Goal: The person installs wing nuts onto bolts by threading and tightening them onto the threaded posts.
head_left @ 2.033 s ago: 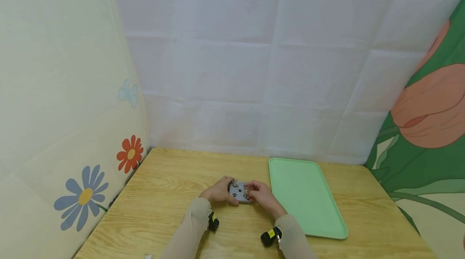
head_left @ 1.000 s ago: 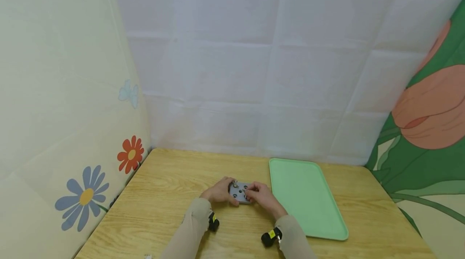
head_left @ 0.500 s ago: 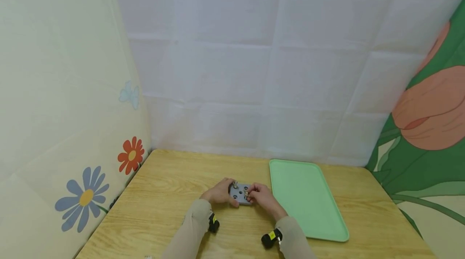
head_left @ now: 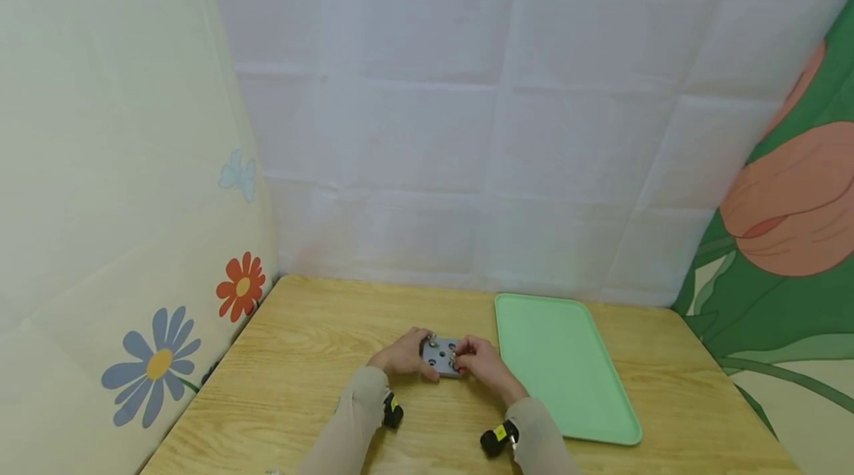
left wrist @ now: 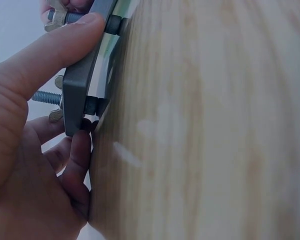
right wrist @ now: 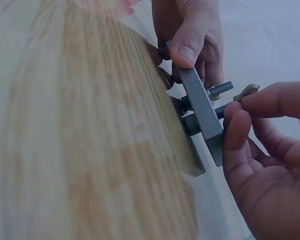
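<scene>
A grey metal plate (head_left: pixel 441 354) with several round holes is held just above the table. My left hand (head_left: pixel 404 354) grips its left side, with the thumb (left wrist: pixel 80 37) along the near edge and the other fingers around the far side. Bolts pass through the plate, their dark heads on the underside. One threaded bolt (left wrist: pixel 46 97), near my left fingers, carries a wing nut (left wrist: pixel 56 115). At the plate's right end, my right hand (head_left: pixel 485 364) pinches another wing nut (right wrist: pixel 248 92) on a bolt between thumb and forefinger.
A light green tray (head_left: pixel 567 371) lies on the wooden table (head_left: pixel 320 312) to the right of my hands. A small pale object (head_left: pixel 272 471) shows at the bottom edge, left of my sleeve. Cloth hangs behind the table and at both sides.
My right fingers have shifted slightly around the wing nut at the plate's right end. The left hand keeps its grip and the plate stays in nearly the same place.
</scene>
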Available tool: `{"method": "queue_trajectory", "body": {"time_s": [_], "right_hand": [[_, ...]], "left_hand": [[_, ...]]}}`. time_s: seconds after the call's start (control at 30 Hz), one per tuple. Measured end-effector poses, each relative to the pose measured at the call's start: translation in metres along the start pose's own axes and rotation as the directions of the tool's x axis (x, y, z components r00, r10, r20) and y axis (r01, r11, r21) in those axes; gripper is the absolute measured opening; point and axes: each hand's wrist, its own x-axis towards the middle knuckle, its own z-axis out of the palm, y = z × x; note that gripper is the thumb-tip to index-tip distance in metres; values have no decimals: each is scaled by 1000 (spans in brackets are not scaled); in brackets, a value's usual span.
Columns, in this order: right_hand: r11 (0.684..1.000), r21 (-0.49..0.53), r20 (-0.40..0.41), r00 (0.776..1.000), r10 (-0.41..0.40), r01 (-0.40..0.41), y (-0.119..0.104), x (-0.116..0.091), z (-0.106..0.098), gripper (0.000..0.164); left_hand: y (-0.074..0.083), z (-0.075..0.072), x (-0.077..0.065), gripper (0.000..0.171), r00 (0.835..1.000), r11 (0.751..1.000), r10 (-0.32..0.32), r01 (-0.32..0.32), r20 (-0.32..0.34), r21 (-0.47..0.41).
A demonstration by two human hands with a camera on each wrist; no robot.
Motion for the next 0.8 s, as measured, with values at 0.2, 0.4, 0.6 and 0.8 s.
{"method": "queue_trajectory", "body": {"time_s": [0.2, 0.4, 0.6, 0.8], "right_hand": [[1000, -11, 6, 1000, -6, 7, -4, -1, 0, 31], [998, -56, 22, 1000, 2, 0, 2, 3, -2, 22], [995, -97, -7, 1000, 31, -31, 28, 16, -1, 15], [997, -65, -12, 999, 44, -44, 29, 15, -1, 13]], "left_hand": [[0, 0, 0, 82, 1000, 1000, 1, -1, 1, -8], [-1, -1, 1, 83, 1000, 1000, 6, -6, 4, -11], [-1, -1, 1, 83, 1000, 1000, 3, -3, 11, -17], [1, -2, -1, 83, 1000, 1000, -6, 6, 12, -21]]}}
